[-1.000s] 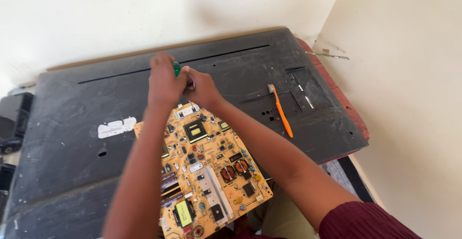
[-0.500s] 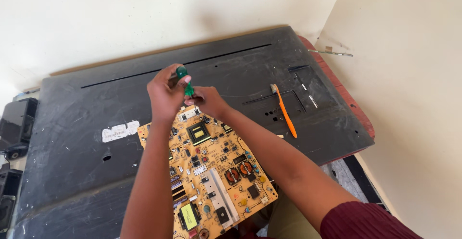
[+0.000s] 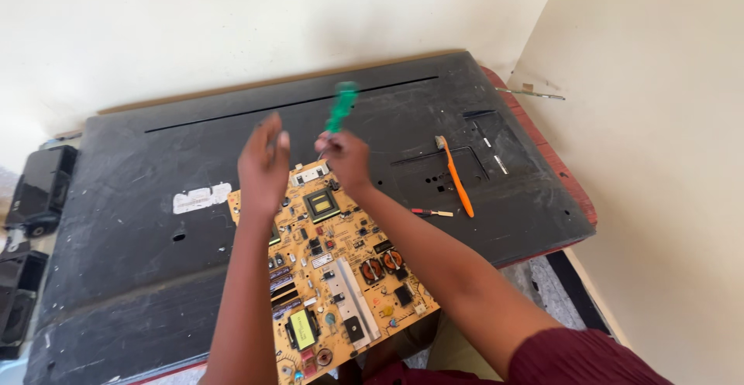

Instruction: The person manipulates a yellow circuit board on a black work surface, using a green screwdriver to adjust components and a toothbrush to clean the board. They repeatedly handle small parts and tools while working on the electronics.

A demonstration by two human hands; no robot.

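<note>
Two hands up over the work, sleeves cut off at the bottom edge. Far left, black speaker boxes (image 3: 40, 190) only half in view, cropped by the frame. Next, a white torn sticker (image 3: 200, 198), oblong, stuck flat on the big black back panel (image 3: 139, 276); print on it too small to read. Left hand (image 3: 262, 170) raised, fingers spread apart, gripping nothing, hovering just above the top left corner of the yellow circuit board (image 3: 333, 276). Board lay tilted across the panel's near middle, packed with black chips, copper coils, a grey heat strip; lower edge hung past the panel and partly hidden by the left forearm. Right hand (image 3: 346, 160) clamped on a green-handled screwdriver (image 3: 339, 110), handle blurred, pointing up and away; shaft hidden inside the fist, tip impossible to make out. Further right, a small red-handled tool (image 3: 431, 213) flat on the panel, then an orange toothbrush (image 3: 457, 180) just beside it, bristles away. Far right, red edge (image 3: 542, 149) peeking from under the panel.
</note>
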